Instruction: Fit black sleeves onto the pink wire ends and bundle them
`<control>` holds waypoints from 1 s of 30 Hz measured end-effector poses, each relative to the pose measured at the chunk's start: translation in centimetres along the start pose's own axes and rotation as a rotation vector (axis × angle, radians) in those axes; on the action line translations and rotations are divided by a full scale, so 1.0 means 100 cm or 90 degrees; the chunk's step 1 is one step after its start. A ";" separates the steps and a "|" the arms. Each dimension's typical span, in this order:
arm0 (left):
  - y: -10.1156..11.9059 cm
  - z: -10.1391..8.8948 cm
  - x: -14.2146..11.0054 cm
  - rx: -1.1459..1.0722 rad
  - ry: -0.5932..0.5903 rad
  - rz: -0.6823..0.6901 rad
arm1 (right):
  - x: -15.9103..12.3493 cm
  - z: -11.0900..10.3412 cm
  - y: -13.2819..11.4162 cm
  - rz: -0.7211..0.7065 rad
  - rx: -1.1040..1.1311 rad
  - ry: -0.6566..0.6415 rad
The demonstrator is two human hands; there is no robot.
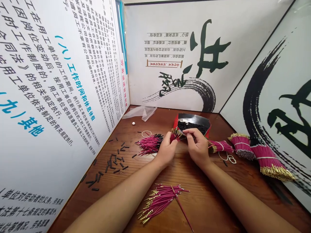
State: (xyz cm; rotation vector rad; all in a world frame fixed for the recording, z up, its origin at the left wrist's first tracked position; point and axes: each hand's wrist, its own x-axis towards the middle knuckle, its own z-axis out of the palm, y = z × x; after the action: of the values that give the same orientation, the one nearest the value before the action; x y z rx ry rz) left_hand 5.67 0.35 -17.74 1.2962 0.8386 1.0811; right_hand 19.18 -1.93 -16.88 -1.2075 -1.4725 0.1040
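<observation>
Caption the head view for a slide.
Left hand holding magenta wires, right hand beside it, before a red-edged tray of small black pieces.

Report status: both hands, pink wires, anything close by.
Left hand closed on pink wire bunch. Right hand beside its tips, grip unclear. Tray of black pieces just beyond; loose pink wires between forearms.

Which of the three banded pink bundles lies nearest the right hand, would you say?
The leftmost banded bundle, just beside the right hand; the other two lie farther right.
</observation>
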 end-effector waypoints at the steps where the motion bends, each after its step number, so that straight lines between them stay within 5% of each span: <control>1: 0.000 0.000 0.000 0.008 -0.005 0.013 | 0.000 0.000 -0.001 -0.010 -0.006 -0.003; 7: -0.001 0.000 0.001 0.063 -0.008 0.075 | 0.000 0.000 -0.005 -0.029 -0.023 -0.010; 30: -0.002 0.000 0.002 0.053 -0.038 0.082 | -0.002 0.003 0.002 -0.019 -0.055 -0.010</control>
State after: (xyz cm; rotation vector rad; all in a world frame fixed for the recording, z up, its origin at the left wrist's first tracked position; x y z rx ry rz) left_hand 5.73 0.52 -17.90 1.4621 0.7701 1.1119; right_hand 19.04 -1.81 -17.24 -1.2568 -1.5204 0.0298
